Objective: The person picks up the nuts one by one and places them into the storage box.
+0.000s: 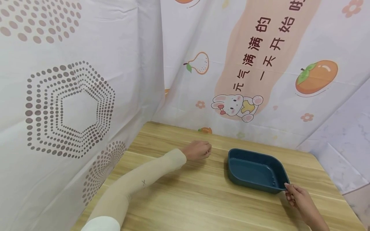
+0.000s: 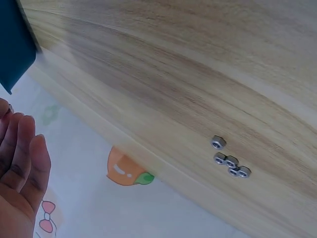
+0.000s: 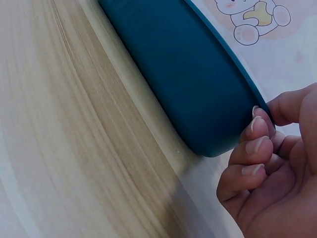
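Observation:
A dark teal tray [image 1: 251,168] with rounded corners stands on the table, and a few small nuts [image 1: 273,181] lie inside at its right end. My right hand [image 1: 300,200] pinches the rim at the tray's near right corner; the right wrist view shows thumb and forefinger on the tray wall [image 3: 198,84]. To the tray's left, my left hand [image 1: 198,150] is held above the table with bent fingers. A small metal nut [image 2: 10,107] peeks out at its fingertips, mostly hidden. Several hex nuts [image 2: 231,161] lie on the wood in the left wrist view.
The wood-grain table [image 1: 179,202] ends at a printed curtain [image 1: 185,106] behind. Another curtain [image 1: 124,80] with dotted patterns hangs along the left, and pale cloth [image 1: 341,160] hangs on the right. A cream sleeve [image 1: 144,179] covers the left forearm, which reaches across the table.

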Motion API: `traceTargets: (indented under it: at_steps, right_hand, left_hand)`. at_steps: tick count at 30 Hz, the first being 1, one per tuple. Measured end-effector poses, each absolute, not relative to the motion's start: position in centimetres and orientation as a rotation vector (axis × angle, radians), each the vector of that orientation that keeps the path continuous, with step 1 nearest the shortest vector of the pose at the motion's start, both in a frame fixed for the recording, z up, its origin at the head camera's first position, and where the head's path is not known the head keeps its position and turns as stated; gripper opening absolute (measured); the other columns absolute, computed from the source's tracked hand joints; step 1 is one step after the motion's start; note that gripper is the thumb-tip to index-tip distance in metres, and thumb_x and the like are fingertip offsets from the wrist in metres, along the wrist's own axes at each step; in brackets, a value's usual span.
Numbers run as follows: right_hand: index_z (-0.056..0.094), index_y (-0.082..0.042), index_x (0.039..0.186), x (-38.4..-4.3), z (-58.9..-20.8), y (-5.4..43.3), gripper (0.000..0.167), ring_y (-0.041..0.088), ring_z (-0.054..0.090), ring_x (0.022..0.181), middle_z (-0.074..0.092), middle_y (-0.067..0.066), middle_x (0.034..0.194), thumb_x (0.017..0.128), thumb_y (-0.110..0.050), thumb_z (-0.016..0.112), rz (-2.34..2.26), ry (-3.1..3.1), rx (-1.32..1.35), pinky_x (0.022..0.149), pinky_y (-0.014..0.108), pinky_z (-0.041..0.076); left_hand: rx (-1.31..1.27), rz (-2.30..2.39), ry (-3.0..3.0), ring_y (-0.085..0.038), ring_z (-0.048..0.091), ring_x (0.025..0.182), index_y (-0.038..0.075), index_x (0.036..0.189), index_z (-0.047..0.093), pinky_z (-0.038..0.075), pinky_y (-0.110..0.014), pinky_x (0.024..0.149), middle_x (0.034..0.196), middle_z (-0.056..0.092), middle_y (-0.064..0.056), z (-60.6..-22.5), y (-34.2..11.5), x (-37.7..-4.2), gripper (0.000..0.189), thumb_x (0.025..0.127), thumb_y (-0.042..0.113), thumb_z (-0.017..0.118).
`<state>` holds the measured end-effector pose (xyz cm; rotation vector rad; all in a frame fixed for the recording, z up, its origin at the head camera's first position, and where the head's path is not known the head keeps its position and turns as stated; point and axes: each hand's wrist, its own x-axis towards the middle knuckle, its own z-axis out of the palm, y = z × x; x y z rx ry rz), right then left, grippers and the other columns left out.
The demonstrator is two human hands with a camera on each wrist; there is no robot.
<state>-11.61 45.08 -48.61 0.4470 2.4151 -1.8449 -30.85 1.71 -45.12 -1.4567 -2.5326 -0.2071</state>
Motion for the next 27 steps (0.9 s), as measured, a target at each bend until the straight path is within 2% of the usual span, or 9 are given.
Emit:
traceTargets:
  at_steps: [12,27]
  right_hand:
    - [0.060,-0.002,0.091,-11.6,-48.3,45.0,0.042,0.009,0.046,0.064,0.052,0.000,0.077,0.111,-0.037,0.046,-1.788,2.408,0.477,0.055,0.025,0.044]
    - [0.060,-0.003,0.091,-11.6,-48.2,44.9,0.041,0.009,0.047,0.065,0.052,0.000,0.081,0.111,-0.036,0.045,-1.806,2.413,0.458,0.056,0.024,0.045]
  left_hand:
    - [-1.461,-0.225,-2.521,-0.003,0.056,0.080,0.015,0.097,0.068,0.046,-0.016,0.067,0.095,0.065,0.005,-44.7,3.3,-30.3,0.013,0.105,0.020,0.059]
    - [-1.510,-0.239,-2.464,-0.001,0.055,0.079,0.016,0.098,0.069,0.044,-0.014,0.065,0.095,0.064,0.007,-44.7,5.9,-29.8,0.012,0.103,0.023,0.061]
